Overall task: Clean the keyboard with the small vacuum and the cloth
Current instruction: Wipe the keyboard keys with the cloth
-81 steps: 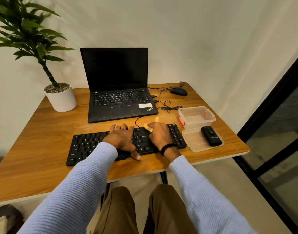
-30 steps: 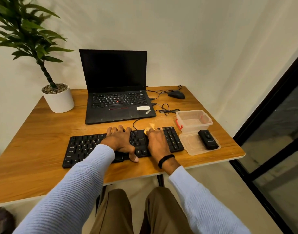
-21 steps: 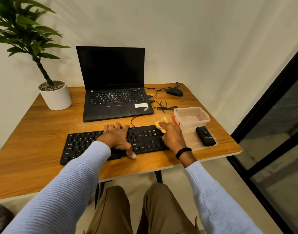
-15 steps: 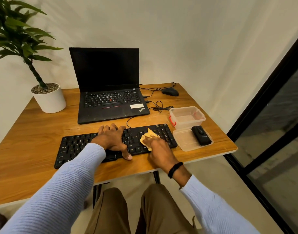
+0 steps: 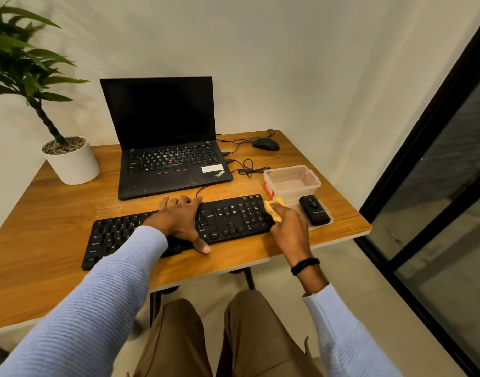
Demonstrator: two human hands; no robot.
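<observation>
The keyboard is shown lying near the front edge of the surface, with its cable running to the rear. It is steadied by the left hand, laid flat across the middle keys with fingers spread and the thumb at the near edge. The yellow cloth is bunched and gripped in the right hand at the keyboard's right end. The cloth is judged soft and light, best held wadded. The keyboard is judged light, stiff and apt to slide, so best pinned from above. The small vacuum rests untouched on a clear lid just beside.
</observation>
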